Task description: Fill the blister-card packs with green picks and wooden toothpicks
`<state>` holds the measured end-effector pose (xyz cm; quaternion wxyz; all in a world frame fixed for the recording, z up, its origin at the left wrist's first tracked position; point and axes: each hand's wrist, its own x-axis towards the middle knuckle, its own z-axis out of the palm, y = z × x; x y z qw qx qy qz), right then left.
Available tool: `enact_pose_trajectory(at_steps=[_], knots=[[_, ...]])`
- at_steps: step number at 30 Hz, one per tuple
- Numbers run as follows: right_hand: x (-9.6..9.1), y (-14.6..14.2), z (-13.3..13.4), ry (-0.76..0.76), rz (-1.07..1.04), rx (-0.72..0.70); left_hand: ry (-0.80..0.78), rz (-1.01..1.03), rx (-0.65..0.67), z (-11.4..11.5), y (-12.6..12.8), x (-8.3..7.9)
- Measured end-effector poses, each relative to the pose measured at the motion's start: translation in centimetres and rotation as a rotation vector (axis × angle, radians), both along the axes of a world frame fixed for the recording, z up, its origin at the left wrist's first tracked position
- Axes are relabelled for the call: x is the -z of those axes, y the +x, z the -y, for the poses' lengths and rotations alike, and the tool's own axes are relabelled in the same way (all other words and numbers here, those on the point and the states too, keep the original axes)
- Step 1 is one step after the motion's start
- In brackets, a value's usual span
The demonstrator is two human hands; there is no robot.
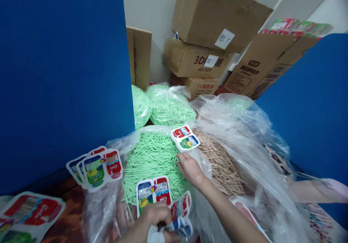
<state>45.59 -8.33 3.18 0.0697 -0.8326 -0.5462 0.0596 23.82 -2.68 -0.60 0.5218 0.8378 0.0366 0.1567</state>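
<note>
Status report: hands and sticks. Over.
Left hand gripping printed packs. Right hand on green sticks, grip unclear. Loose pack lies beyond the fingers, brown sticks alongside.

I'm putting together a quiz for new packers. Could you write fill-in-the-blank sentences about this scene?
The right hand touches sticks coloured ___.
The left hand grips printed packs at the picture's ___ edge.
The brown sticks lie to the ___ of them.
Missing words: green; bottom; right.

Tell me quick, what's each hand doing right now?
Left hand: closed on printed packets.
Right hand: on the green sticks; grip cannot be told.
</note>
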Motion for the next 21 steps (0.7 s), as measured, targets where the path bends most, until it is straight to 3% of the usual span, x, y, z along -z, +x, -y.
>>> enact_pose_trajectory(at_steps=[3,10,17,21], knots=[[0.2,-0.5,-1.3,-0.045,0.08,0.002,0.012,0.023,-0.025,-0.1,0.1,0.6],[1.1,-2.2,-5.5,-0.104,0.313,-0.199,0.053,-0.011,-0.006,-0.3,0.2,2.1],[1.0,-2.8,-7.5,-0.107,0.338,-0.252,-0.032,-0.004,-0.109,-0.8,-0.2,0.8],[1.4,-3.1,-7.6,-0.092,0.338,-0.24,-0.053,-0.011,-0.054,-1.5,-0.2,0.2]])
